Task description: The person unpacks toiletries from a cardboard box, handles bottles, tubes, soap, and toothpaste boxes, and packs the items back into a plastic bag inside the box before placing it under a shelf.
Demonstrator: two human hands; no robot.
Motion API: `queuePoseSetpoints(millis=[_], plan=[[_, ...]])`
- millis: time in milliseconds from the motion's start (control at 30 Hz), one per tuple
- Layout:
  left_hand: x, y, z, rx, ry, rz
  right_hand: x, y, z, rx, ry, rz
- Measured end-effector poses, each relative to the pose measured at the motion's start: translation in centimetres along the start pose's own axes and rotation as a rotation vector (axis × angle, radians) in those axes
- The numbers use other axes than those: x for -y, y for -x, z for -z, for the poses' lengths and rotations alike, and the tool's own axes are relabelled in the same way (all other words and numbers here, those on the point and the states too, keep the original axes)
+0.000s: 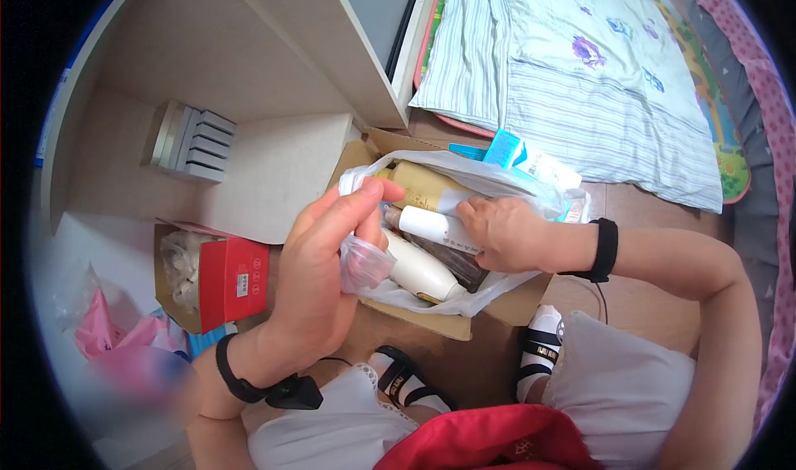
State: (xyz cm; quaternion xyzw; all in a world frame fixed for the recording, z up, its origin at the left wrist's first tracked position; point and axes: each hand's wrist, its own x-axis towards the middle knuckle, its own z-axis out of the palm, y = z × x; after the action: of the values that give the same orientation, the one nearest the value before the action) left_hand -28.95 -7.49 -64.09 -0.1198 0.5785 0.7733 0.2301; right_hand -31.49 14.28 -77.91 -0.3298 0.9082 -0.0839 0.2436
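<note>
My left hand [323, 250] is closed on the gathered edge of a thin white plastic bag [369, 264], some of which bulges out below the fingers. The bag lines an open cardboard box [435, 321] on the floor. Inside it, my right hand [512, 236] curls its fingers round the end of a slim white bottle [431, 225] with dark print. A gold-yellow bottle [419, 184] lies behind that one. In front are a brown, dark-looking package [452, 261] and a cream-white bottle [419, 269]. My right fingertips are partly hidden.
Blue-and-white packs [506, 151] stand at the box's far side. A red box [242, 279] holding plastic-wrapped items is at the left, beneath a shelf [286, 155] with a grey slotted object [203, 145]. Pink bags [116, 337] lie further left. A floral quilt [572, 80] covers a mat behind.
</note>
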Motion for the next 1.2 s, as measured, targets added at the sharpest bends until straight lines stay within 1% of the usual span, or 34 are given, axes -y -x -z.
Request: queuePoseSetpoints(millis=[100,200,300,400,500,533,600,633,733,833,867,967,1000,1100,1200], plan=[[0.0,0.2,0.1,-0.022,-0.019,-0.017,-0.2,-0.1,3.5,0.367,-0.366,-0.1],[0.1,0.3,0.7,-0.008,0.026,-0.019,-1.8,0.0,2.5,0.577,-1.133,-0.158],[0.0,0.3,0.6,-0.055,-0.007,-0.009,-1.6,1.0,2.4,0.555,-1.267,-0.117],[0.1,0.3,0.6,-0.055,-0.011,-0.016,-1.5,1.3,2.6,0.45,-1.191,-0.179],[0.0,0.4,0.6,-0.112,-0.04,-0.047,-0.7,1.3,5.6,0.458,-0.714,-0.248],[0.0,0.3,0.6,-0.137,-0.047,-0.047,-0.5,1.3,6.3,0.479,-0.574,-0.229],[0.0,0.4,0.4,-0.186,-0.061,-0.05,-0.8,1.3,5.1,0.334,-0.373,-0.096],[0.0,0.4,0.4,-0.168,-0.061,-0.047,-0.7,1.4,4.8,0.26,-0.272,-0.029],[0.2,0.5,0.7,-0.099,-0.057,-0.045,0.8,0.9,3.9,0.285,-0.359,-0.113],[0.4,0.5,0.9,-0.036,-0.049,-0.054,0.7,-0.4,3.0,0.099,-0.682,0.117],[0.4,0.5,0.8,-0.035,-0.054,-0.058,0.6,-0.6,2.7,-0.007,-0.75,0.193],[0.5,0.7,1.2,-0.007,-0.091,-0.049,-0.8,-1.7,4.1,0.244,-0.792,0.109],[0.5,0.6,1.3,0.008,-0.105,-0.043,-1.5,-2.1,3.2,0.284,-0.687,0.05],[0.3,0.4,0.6,0.195,-0.399,0.006,-1.6,-1.4,1.0,0.283,-0.414,0.144],[3.9,-2.0,2.1,0.511,-0.883,-0.219,-1.2,-0.2,0.2,0.174,-0.571,0.169]])
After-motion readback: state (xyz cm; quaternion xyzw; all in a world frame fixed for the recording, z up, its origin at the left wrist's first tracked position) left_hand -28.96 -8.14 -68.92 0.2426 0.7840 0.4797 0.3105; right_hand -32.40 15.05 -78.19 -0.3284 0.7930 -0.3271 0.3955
